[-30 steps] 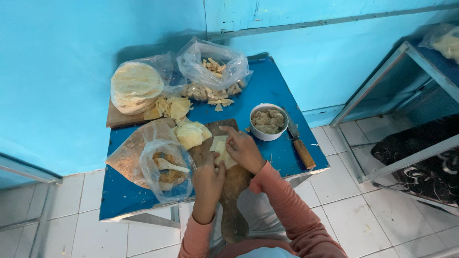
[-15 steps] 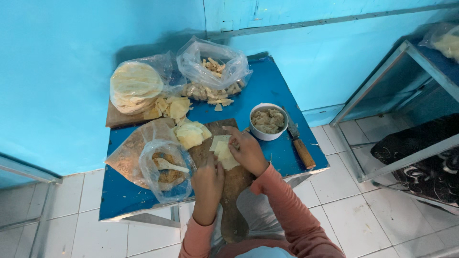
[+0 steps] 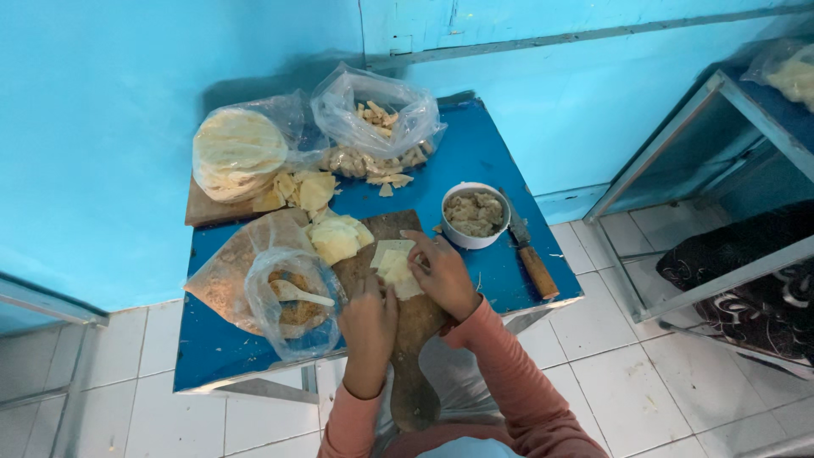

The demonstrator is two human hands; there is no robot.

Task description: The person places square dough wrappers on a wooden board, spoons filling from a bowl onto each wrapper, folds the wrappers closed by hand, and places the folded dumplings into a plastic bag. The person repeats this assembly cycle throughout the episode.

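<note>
both your hands work a pale dough sheet on the board.

your left hand (image 3: 369, 315) sits curled at the sheet's (image 3: 395, 265) near-left edge, fingers narrow and pressing it; your right hand (image 3: 443, 270) lies over its right side, fingers spread flat on it. the sheet rests on the brown board (image 3: 398, 339), which lies on the blue bench (image 3: 475, 161) with its handle hanging over the near edge. just left of the board, a stack of cut rounds (image 3: 337, 237) and a clear bag with a white spoon (image 3: 303, 294) in it. right of your hand stands a white bowl (image 3: 475, 216) of filling, then a knife (image 3: 530, 254). at the bench's back, a bagged stack of flatbreads (image 3: 239, 153) and a bag of pieces (image 3: 373, 127).
</note>
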